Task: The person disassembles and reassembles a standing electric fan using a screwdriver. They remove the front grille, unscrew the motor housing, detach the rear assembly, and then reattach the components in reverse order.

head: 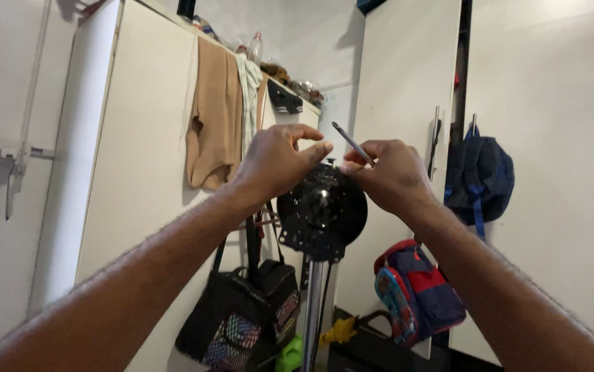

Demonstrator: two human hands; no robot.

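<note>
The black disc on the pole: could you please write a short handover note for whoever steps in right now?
Left hand: at the top edge of the black disc, thumb and forefinger pinched; whether they hold anything cannot be told.
Right hand: grips a thin screwdriver, tip up and to the left.
Disc sits on the metal pole, in front of the white wardrobe.
Done: disc is on the pole.
Left: work at the disc's top edge appears unfinished.

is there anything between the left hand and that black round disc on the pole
Nothing visible. The left hand is raised at the upper left edge of the black disc with only air between. The right hand, holding a thin screwdriver, is at the disc's opposite side.
</note>
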